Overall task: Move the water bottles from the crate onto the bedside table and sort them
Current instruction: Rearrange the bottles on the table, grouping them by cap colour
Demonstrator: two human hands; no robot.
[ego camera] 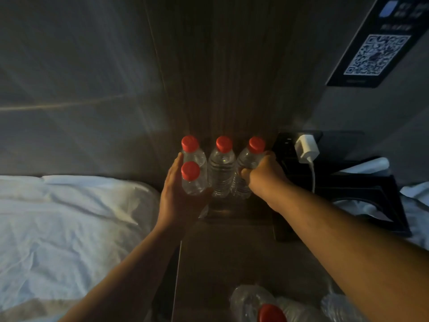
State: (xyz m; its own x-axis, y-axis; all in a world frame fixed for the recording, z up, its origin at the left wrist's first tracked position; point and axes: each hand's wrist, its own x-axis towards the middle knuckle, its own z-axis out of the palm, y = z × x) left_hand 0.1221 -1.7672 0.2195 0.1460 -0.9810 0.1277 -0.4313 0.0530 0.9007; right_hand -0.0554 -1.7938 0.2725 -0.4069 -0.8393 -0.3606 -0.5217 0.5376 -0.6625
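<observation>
Several clear water bottles with red caps stand at the back of the dark bedside table (232, 247), against the wood wall. My left hand (174, 194) lies flat with straight fingers against the left side of the front left bottle (191, 180), behind which stands another bottle (192, 149). A middle bottle (221, 168) stands free between my hands. My right hand (262, 173) grips the right bottle (249, 159) around its body. More bottles (262, 303) lie at the bottom edge; the crate is not visible.
A white bed (65, 224) lies to the left. To the right are a black socket panel with a white charger (306, 149) and cable, a black tray (371, 201), and a QR-code sign (378, 52) on the wall.
</observation>
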